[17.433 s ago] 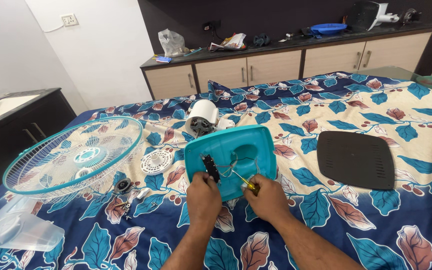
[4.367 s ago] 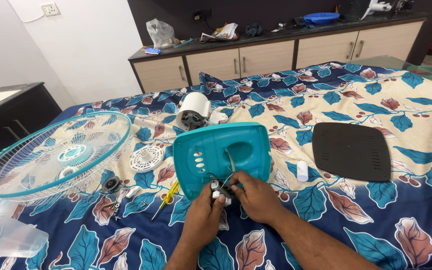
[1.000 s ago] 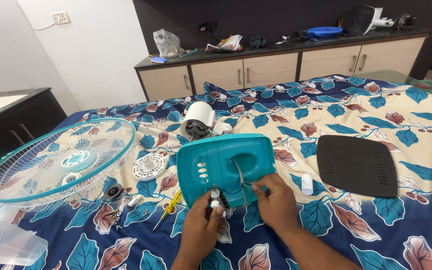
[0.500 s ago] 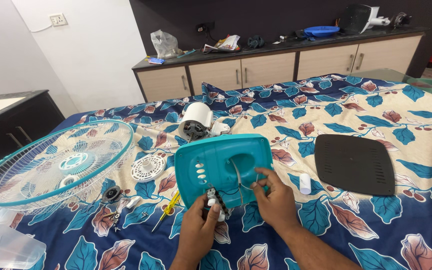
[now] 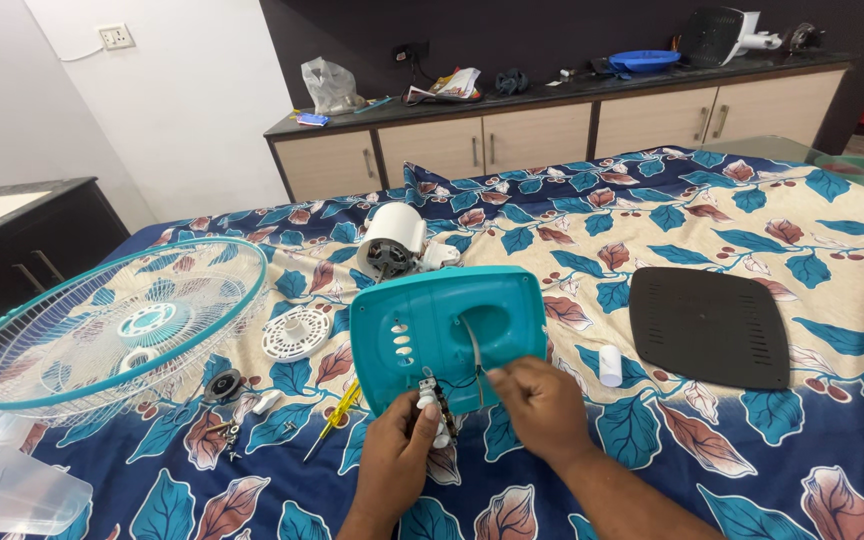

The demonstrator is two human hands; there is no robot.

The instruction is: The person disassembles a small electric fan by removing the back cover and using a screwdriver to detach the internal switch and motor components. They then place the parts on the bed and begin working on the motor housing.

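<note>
My left hand (image 5: 397, 462) clamps its grip on a small switch block (image 5: 433, 412) at the teal fan housing's (image 5: 449, 335) near edge; my right hand (image 5: 542, 405) pinches a grey wire (image 5: 475, 352), on the bed (image 5: 752, 470).

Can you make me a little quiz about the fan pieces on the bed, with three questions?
1. True or false: the black flat panel lies to the right of the teal fan base.
2. What does the left hand hold? A) a white switch block B) a spoon C) a ball
3. Fill in: the round teal fan grille lies on the ____ side of the bed.

Key: 1 true. 2 A, the white switch block; the right hand pinches its wire. 3 left.
</note>
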